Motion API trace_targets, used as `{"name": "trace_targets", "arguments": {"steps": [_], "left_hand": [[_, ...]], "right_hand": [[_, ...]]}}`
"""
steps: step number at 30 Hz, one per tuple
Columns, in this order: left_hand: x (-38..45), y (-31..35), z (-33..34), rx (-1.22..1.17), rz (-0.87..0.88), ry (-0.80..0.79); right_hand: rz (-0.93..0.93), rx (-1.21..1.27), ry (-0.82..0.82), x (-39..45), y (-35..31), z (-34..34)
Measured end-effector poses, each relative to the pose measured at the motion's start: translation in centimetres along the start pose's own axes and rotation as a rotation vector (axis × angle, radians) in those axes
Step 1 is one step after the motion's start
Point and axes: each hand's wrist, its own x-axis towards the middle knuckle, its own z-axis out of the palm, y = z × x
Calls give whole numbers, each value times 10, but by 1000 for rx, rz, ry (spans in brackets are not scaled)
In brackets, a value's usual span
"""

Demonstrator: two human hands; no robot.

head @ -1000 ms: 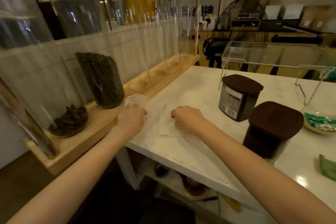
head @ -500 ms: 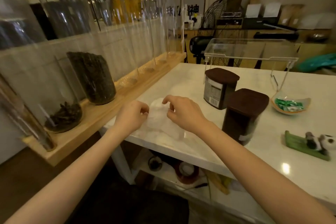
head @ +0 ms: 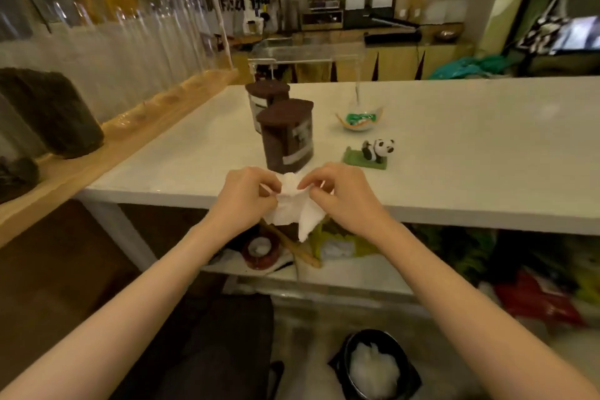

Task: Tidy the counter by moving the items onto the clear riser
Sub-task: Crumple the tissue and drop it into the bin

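Observation:
My left hand (head: 243,196) and my right hand (head: 341,195) both pinch a crumpled white paper towel (head: 293,209) in the air at the front edge of the white counter (head: 454,153). Just beyond the towel stands a brown-lidded canister (head: 287,136), with a second canister (head: 266,97) behind it. A small dish of green sweets (head: 359,119) and a panda figurine on a green base (head: 373,153) sit to their right. The clear riser (head: 308,53) stands at the counter's far edge, nothing on top of it.
A wooden shelf (head: 136,127) with glass jars and tubes runs along the left. Under the counter a lower shelf (head: 341,273) holds clutter. A black bin (head: 376,367) with white tissue in it stands on the floor near my feet.
Both hands have lifted the towel off the counter top and drawn it back to the front edge, bunching it up. My view has swung right, bringing the panda and the bin into sight.

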Motion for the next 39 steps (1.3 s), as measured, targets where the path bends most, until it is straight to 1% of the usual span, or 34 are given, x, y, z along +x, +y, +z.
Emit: {"name": "trace_targets", "arguments": {"steps": [2,5,7,10,13,16,19,24,27,31,33,36,39], "left_hand": [[-15,26,28,-49,20,-56],[-37,51,68,-137,39,-150],[-52,61,104,-163,18,-197],[-71,64,169,-205,-40,-257],[-87,53,234,-217,-84,-366],[-97,35,294,-149,-117,-442],[-104,12,352,-117,-137,-449],[-119,-42,461,-28,-181,-552],[-131,-74,529,-15,-232,-587],[-145,-118,617,-85,-257,-632],[-150,-137,656,-82,-264,-650],[-153,-159,704,-65,-283,-712],[-152,-174,743,-38,-274,-804]], "right_hand": [[97,5,29,-39,20,-15],[233,80,101,-90,47,-24],[324,107,145,-128,72,-25],[446,145,191,-179,121,-15],[588,165,166,-223,171,9],[708,153,104,-257,221,39],[761,98,48,-278,274,73],[884,100,-91,-307,364,151],[912,88,-188,-321,419,207],[932,78,-287,-332,488,278],[935,58,-330,-337,517,308],[923,15,-410,-343,555,348],[920,-48,-533,-346,583,377]]}}
